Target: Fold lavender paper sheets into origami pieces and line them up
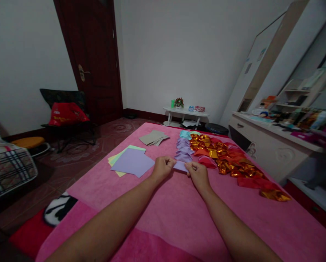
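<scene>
The fingers of the left hand point(164, 167) were closed on the left end of a small purple paper point(180, 166), and those of the right hand point(197, 175) gripped its right end, thumbs uppermost. The paper lay level between the two hands, over the middle of a pink cloth point(173, 214); whether its underside touched the cloth could not be told.

Just beyond the hands, a row of folded purple papers point(184, 150) ran toward the far edge, ending at folded light blue papers point(184, 135). To the right of this row lay bunched gold foil pieces point(225, 167), mixed with folded red papers point(206, 162) and spreading in a band toward the near right. To the left of the hands, a flat purple sheet point(132, 162) rested on top of a yellow sheet point(120, 173) and a pale green sheet point(137, 147), their edges fanned out. Grey sheets point(153, 138) formed a loose pile farther off.

Past the far edge of the cloth, a low white table point(187, 111) stood by the wall point(179, 54), bearing a small plant point(179, 102). On the far left, a red bag point(66, 114) sat on a chair point(63, 95) near a dark door point(95, 62); on the right stood a pale dresser point(277, 140).
</scene>
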`<move>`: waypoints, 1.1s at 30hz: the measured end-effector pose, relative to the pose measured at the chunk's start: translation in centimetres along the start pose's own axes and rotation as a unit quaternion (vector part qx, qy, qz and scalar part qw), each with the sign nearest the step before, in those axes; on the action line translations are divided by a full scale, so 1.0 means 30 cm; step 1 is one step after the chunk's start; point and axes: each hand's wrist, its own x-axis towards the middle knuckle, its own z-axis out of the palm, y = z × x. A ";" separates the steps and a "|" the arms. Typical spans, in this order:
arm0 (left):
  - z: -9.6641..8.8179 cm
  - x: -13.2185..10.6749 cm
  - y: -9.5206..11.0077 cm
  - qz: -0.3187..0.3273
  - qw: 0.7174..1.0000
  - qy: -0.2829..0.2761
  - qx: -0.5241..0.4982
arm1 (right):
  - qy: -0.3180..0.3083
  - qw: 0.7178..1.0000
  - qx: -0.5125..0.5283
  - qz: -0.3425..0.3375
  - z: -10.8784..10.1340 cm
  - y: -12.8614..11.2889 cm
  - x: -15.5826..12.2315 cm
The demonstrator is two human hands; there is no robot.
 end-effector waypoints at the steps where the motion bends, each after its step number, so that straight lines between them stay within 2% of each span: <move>1: 0.000 0.000 -0.002 -0.002 1.000 0.009 0.001 | 0.002 1.000 -0.002 0.000 0.000 0.005 0.000; 4: 0.003 -0.001 -0.005 0.001 1.000 0.016 -0.001 | 0.003 1.000 -0.006 -0.004 0.002 0.010 -0.004; 11: 0.013 0.000 -0.011 0.012 0.999 -0.028 -0.034 | -0.007 1.000 0.000 -0.010 0.013 -0.007 -0.013; 16: 0.002 0.000 0.000 0.009 0.997 -0.023 -0.074 | 0.008 0.999 0.039 0.025 0.005 0.021 -0.001; 21: -0.004 -0.010 0.008 0.017 0.990 -0.069 -0.119 | 0.030 0.994 0.089 0.058 -0.001 0.047 0.015; 24: -0.002 -0.013 0.002 0.017 0.988 -0.077 -0.134 | 0.036 0.992 0.105 0.066 -0.002 0.052 0.018; 33: -0.006 0.000 -0.005 -0.037 0.981 -0.062 -0.180 | -0.012 0.996 0.086 0.031 0.007 0.025 0.005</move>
